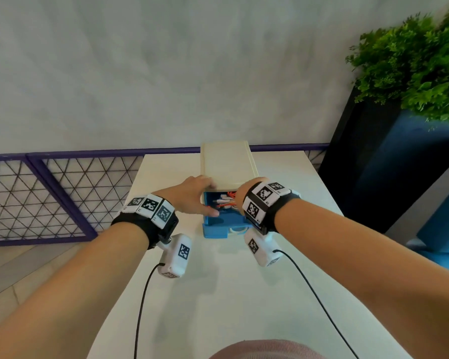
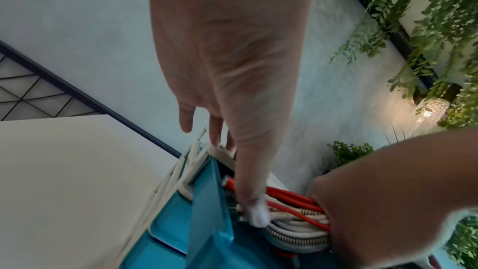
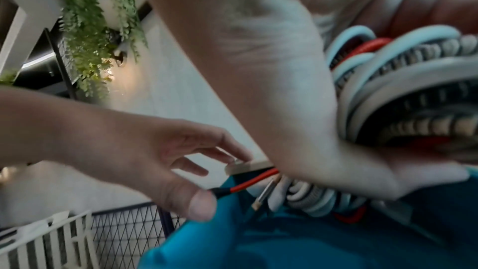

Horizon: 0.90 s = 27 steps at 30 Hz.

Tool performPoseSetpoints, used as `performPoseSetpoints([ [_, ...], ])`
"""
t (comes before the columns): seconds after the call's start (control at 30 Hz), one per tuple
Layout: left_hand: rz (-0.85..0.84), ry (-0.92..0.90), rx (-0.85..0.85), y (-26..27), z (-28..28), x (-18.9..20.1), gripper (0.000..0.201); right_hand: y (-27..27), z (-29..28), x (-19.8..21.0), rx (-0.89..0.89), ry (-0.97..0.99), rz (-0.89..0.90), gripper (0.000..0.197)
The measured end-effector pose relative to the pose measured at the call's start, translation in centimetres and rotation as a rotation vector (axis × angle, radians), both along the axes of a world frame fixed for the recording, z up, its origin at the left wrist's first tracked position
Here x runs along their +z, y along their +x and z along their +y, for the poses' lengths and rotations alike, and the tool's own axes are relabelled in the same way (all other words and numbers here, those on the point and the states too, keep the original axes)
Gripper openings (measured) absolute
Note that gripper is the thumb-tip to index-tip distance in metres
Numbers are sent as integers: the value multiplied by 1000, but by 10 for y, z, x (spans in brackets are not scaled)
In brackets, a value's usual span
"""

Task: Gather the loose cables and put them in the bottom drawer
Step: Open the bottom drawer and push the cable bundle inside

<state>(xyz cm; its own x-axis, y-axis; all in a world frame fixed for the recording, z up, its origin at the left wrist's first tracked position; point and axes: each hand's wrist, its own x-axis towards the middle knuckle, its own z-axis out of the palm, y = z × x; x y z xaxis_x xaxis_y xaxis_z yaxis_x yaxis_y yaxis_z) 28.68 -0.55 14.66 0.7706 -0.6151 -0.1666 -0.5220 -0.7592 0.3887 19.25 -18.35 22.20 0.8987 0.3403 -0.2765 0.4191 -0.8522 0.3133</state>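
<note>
A cream drawer unit [image 1: 227, 164] stands on the white table [image 1: 218, 294], and its blue bottom drawer [image 1: 215, 230] is pulled out toward me. White, red and braided cables [image 1: 227, 200] lie bundled in the drawer. My right hand [image 1: 240, 194] is down in the drawer, fingers curled round the cable bundle [image 3: 401, 69]. My left hand [image 1: 192, 196] is at the unit's left front corner. Its fingertips touch the cream edge above the drawer, and its thumb [image 2: 254, 212] reaches down onto the cables [image 2: 297, 212]. A red cable end [image 3: 248, 183] sticks out by that thumb.
A purple mesh railing [image 1: 49, 198] runs behind and left of the table. A dark planter with a green plant [image 1: 412, 66] stands at the right, beside blue seating [image 1: 441, 229]. Black cords [image 1: 140, 307] from my wrist cameras trail over the near tabletop.
</note>
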Motion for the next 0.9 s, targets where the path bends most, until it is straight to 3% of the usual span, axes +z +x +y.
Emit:
performPoseSetpoints([
  [0.13,-169,-16,81,-1,-12,-1,46,0,2,-6,-59,112,10,31],
  [0.2,-288,-18,156,-4,-22,-2,37,5,8,-16,-253,250,71,14],
  [0.3,-424,68,192,-6,-36,-5,34,18,14,-36,-464,441,96,36],
  [0.4,-497,99,203,-6,-42,-9,27,33,16,-55,-400,400,55,38],
  [0.53,-455,75,178,-10,-38,-5,26,32,21,-47,-355,265,94,14],
  [0.63,-399,73,181,-12,-34,-1,30,27,20,-42,-263,185,51,17],
  [0.7,-382,70,184,-13,-33,1,29,28,11,-36,-236,266,75,32],
  [0.8,-346,56,179,-16,-31,4,27,38,-1,-28,-418,448,242,52],
  [0.9,-255,48,162,-18,-26,4,40,34,-19,-35,-390,587,269,55],
])
